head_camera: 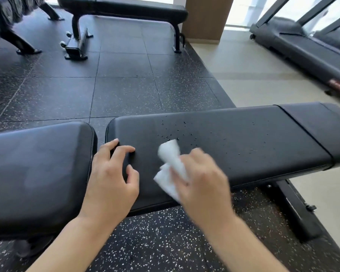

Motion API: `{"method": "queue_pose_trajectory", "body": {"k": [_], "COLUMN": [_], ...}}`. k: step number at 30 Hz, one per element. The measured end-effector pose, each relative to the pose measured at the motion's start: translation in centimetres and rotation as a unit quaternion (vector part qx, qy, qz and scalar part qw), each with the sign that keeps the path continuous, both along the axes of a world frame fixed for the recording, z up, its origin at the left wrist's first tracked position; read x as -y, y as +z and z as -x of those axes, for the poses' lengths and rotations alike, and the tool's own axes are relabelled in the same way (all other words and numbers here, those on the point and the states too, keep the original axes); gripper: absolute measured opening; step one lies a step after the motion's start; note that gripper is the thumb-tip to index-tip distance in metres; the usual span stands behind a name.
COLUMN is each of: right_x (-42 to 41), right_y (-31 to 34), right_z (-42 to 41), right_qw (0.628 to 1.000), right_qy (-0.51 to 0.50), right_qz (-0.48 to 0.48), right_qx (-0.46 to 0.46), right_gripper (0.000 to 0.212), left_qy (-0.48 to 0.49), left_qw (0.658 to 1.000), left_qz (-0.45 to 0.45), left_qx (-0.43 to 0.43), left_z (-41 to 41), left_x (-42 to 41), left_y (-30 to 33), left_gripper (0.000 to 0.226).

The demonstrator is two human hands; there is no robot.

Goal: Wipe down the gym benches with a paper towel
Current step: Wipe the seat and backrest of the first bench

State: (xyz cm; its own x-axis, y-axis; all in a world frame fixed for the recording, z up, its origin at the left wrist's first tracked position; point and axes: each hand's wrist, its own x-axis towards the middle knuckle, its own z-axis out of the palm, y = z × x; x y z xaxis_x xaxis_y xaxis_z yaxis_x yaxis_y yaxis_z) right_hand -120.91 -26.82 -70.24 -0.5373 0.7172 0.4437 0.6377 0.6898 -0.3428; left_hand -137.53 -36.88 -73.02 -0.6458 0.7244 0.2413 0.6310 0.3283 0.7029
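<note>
A black padded gym bench (pixel 243 146) runs across the middle of the view, with small droplets scattered on its top. A second black pad (pixel 37 169) of the bench lies to the left, across a narrow gap. My right hand (pixel 202 177) holds a crumpled white paper towel (pixel 171 169) against the long pad's near left part, just below the droplets; the hand is motion-blurred. My left hand (pixel 114 177) rests with curled fingertips on the left end of the long pad, holding nothing.
Another flat black bench (pixel 126 8) stands at the back on the speckled rubber floor (pixel 126 91). A treadmill (pixel 302 46) sits at the right on the pale floor. A wooden column (pixel 204 18) rises behind. A dumbbell rack leg (pixel 26 46) is at far left.
</note>
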Motion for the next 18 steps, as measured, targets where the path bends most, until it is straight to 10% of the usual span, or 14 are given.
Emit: {"method": "queue_pose_trajectory", "body": {"k": [4, 11, 18], "right_x": [2.8, -4.0, 0.7], "right_y": [-1.3, -0.3, 0.0], "right_z": [1.1, -1.4, 4.2], "right_qw": [0.992, 0.997, 0.992], "right_qy": [0.124, -0.077, 0.114], "right_qz": [0.009, 0.004, 0.011], "right_qx": [0.016, 0.028, 0.058], "right_gripper": [0.018, 0.024, 0.029], "left_qy": [-0.011, 0.034, 0.062], "left_qw": [1.000, 0.999, 0.990], "left_qz": [0.014, -0.017, -0.075], "left_qx": [-0.011, -0.010, 0.098], "left_z": [0.5, -0.7, -1.1], "left_x": [0.1, -0.4, -0.1], "left_y": [-0.2, -0.7, 0.3], "left_gripper": [0.044, 0.041, 0.045]}}
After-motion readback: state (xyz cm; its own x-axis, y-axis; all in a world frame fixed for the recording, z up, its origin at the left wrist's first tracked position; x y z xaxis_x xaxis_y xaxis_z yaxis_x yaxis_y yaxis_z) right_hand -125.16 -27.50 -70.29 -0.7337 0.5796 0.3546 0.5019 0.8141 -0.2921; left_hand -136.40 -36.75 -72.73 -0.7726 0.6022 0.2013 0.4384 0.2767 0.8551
